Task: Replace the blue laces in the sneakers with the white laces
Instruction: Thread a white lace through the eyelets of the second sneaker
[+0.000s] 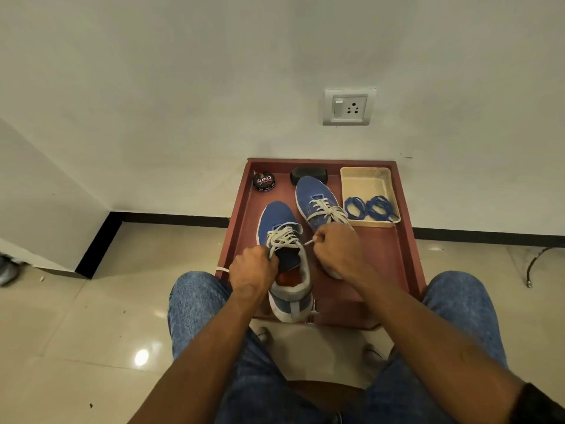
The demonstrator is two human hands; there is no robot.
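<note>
Nearest, the left hand (253, 270) grips the near sneaker (282, 258) at its white lace (282, 237) – fingers hidden; the right hand (336, 249) pinches the lace's tip and covers the far sneaker's (316, 198) heel. Behind, on the red tabletop (382, 264), blue laces (370, 208) lie coiled in a cream tray (367, 179)

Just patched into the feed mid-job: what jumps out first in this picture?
Two blue sneakers with white laces on a reddish tray: the near sneaker sits between both hands, left hand gripping one lace, right hand pinching the other end. Coiled blue laces lie in the beige basket at the tray's far right.
</note>
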